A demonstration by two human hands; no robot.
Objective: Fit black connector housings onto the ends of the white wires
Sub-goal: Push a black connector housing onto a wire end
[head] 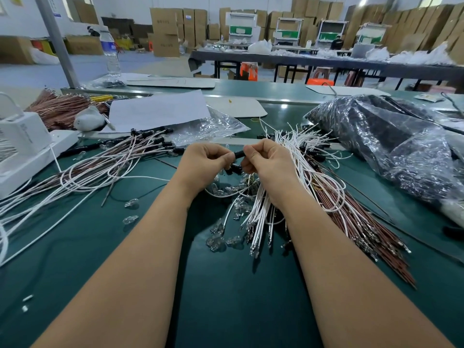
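Both hands, left [204,160] and right [263,159], pinch one black housing [239,154] between closed fingertips. They hold it above the bench [226,285], probably to push a wire in.

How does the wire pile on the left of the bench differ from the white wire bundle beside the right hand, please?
The left wire pile lies loosely looped, many far ends already carrying black housings. The right wire bundle runs straighter and tighter, its near ends showing bare metal terminals. Both mix white and reddish-brown wires on the green bench.

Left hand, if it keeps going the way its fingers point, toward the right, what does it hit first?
The left hand would meet the black connector housing pinched between both hands, then the right hand just behind it. Depth is hard to judge here.
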